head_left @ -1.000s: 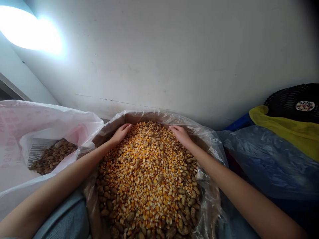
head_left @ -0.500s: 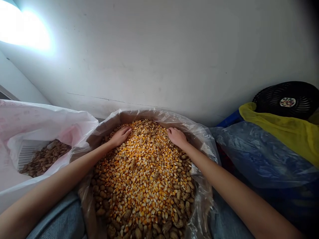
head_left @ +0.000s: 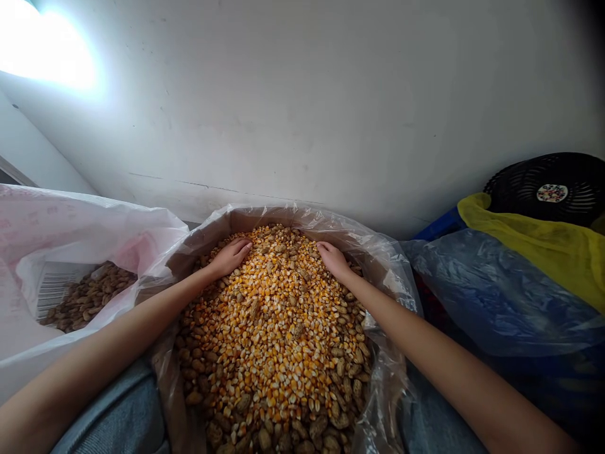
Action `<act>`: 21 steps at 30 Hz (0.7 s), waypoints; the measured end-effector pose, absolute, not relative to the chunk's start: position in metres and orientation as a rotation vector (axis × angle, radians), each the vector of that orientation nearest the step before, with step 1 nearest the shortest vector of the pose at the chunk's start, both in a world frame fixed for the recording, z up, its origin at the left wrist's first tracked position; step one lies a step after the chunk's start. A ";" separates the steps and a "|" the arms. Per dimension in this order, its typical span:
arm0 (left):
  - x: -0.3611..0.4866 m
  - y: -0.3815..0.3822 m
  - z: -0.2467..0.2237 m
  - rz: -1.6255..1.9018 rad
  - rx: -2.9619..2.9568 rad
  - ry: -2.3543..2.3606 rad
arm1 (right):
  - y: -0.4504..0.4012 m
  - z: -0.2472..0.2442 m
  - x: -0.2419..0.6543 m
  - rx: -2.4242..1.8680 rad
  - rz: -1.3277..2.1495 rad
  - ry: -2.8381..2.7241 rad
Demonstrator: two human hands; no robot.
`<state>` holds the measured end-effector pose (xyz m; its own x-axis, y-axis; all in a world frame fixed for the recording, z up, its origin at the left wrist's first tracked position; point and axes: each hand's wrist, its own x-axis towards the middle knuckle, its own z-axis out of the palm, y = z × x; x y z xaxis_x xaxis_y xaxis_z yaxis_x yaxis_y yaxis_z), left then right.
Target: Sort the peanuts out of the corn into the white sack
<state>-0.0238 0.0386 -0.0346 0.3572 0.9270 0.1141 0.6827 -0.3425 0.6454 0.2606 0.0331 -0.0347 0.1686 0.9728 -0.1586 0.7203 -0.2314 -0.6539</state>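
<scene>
Left hand (head_left: 230, 257) and right hand (head_left: 333, 260) have been drawn slightly nearer since the earlier frame. Yellow-orange corn kernels (head_left: 278, 315) and tan unshelled peanuts (head_left: 352, 384) are heaped inside a brown, clear-plastic-lined container (head_left: 242, 221). Both hands' fingers are partly bent at the heap's far flanks; whether anything is gripped cannot be told. Loose, hard kernels could be spilled through spread fingers; brittle peanuts are best scooped from beneath, unsqueezed.
</scene>
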 end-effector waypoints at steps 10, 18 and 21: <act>-0.025 0.040 -0.038 0.635 2.174 1.374 | 0.032 -0.038 0.258 -1.841 1.013 -1.399; -0.025 0.040 -0.038 0.630 2.203 1.364 | 0.029 -0.033 0.254 -1.762 1.099 -1.361; -0.025 0.039 -0.037 0.635 2.200 1.361 | 0.029 -0.030 0.249 -1.731 1.143 -1.358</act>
<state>-0.0245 0.0394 -0.0367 0.3996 0.9064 0.1368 0.6869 -0.3949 0.6101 0.2493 0.0291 -0.0300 0.0830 0.9675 -0.2388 0.4005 -0.2518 -0.8810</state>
